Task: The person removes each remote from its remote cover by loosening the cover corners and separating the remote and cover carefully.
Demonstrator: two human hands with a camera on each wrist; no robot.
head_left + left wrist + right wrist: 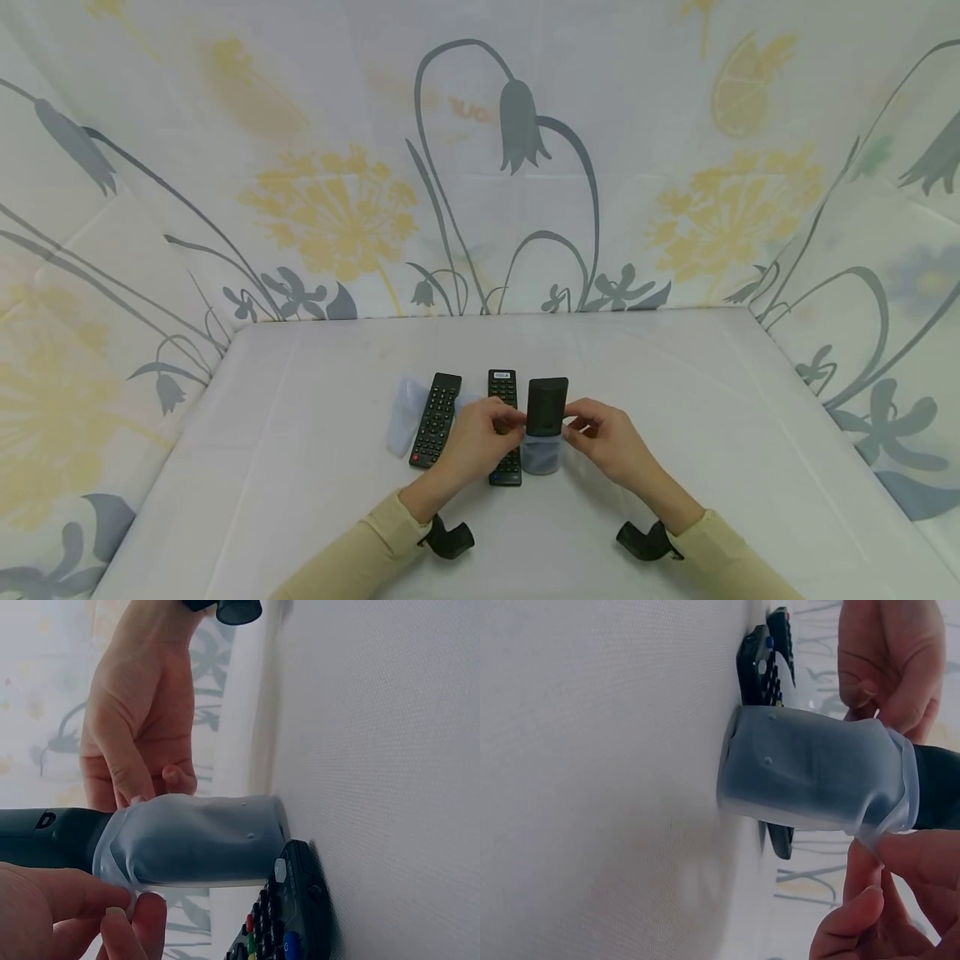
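A black remote control (547, 404) stands upright, its lower part inside a translucent bluish sleeve (541, 458) whose bottom meets the table. My left hand (480, 437) pinches the sleeve's upper edge on the left side between thumb and fingers. From the other side, my right hand (611, 442) pinches a fold of the same edge. In the right wrist view the sleeve (810, 769) is wrinkled and gathered near its mouth, and the remote (937, 786) sticks out past it. Small raised dots show near the sleeve's lower end.
Just left of the sleeve, a second black remote (504, 467) lies flat, partly behind my left hand. Farther left rests a third remote (435, 421), overlapping a translucent bluish sleeve (406, 415). Flower-patterned cloth (480, 208) hangs behind the white table (315, 358).
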